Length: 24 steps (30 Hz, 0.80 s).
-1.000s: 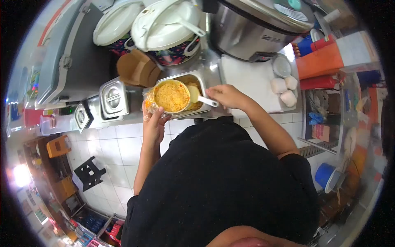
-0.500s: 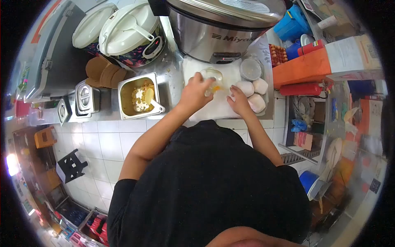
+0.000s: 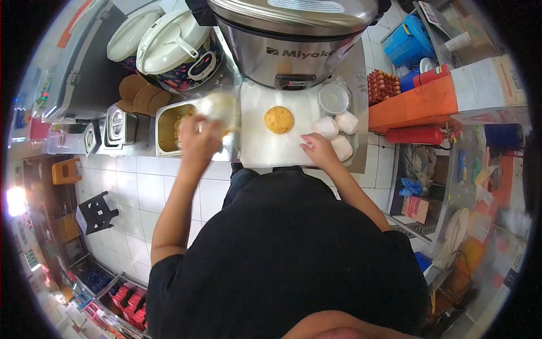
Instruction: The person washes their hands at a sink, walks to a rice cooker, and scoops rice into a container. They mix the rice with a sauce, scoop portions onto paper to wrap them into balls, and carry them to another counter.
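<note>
A round, flat golden-yellow food disc (image 3: 279, 120) lies on the white sheet (image 3: 257, 150) on the steel counter. My left hand (image 3: 200, 138) is left of the sheet, over the right side of a steel pan (image 3: 168, 148) with yellow-brown food in it. It grips a clear round bowl (image 3: 219, 110), smeared by motion. My right hand (image 3: 319, 150) rests at the sheet's right side, thumb and forefinger apart, holding nothing. Close by it are several white wrapped round pieces (image 3: 341, 148) and a clear lidded tub (image 3: 333, 99).
A large steel Miyako cooker (image 3: 288, 53) stands behind the sheet. Back left are patterned cookers (image 3: 175, 42), brown round pieces (image 3: 144, 96) and a lidded steel container (image 3: 119, 127). Egg trays (image 3: 384, 87), an orange surface (image 3: 412, 104) and a red extinguisher (image 3: 415, 135) are at right.
My left hand has lifted the clear bowl off the sheet and swung left to the steel pan. The yellow disc now shows where the bowl was. My right hand stays by the wrapped pieces.
</note>
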Motion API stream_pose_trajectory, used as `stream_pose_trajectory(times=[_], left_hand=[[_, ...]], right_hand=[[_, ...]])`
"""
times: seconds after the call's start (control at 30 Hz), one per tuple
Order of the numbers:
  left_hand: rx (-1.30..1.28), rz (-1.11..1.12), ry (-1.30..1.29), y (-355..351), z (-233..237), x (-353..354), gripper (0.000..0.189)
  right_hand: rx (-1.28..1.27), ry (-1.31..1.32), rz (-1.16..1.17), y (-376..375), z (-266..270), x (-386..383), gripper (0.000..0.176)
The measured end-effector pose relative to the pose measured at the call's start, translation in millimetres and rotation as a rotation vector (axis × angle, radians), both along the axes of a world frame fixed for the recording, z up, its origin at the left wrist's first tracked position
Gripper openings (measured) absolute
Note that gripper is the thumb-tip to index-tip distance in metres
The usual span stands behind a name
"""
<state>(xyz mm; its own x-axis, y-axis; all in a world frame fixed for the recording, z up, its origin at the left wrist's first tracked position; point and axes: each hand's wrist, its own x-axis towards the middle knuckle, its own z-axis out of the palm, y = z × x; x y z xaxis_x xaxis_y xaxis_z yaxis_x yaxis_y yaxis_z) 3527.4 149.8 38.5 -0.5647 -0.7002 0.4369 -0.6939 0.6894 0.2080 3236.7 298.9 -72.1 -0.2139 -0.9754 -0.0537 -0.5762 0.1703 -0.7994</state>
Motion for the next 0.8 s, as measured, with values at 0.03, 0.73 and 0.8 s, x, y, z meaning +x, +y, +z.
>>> stream_pose_trajectory(times=[0.03, 0.73, 0.8], left_hand=[[0.024, 0.072, -0.042, -2, 7, 18, 0.039], [0.564, -0.444, -0.003, 28, -110, -28, 0.032], [0.976, -0.192, 0.148, 25, -87, -34, 0.024]], right_hand=[[-0.025, 0.05, 0.142, -2, -7, -1, 0.031], [-0.014, 0.032, 0.289, -24, -7, 9, 0.017], [0.006, -0.082, 0.274, -23, 9, 8, 0.018]])
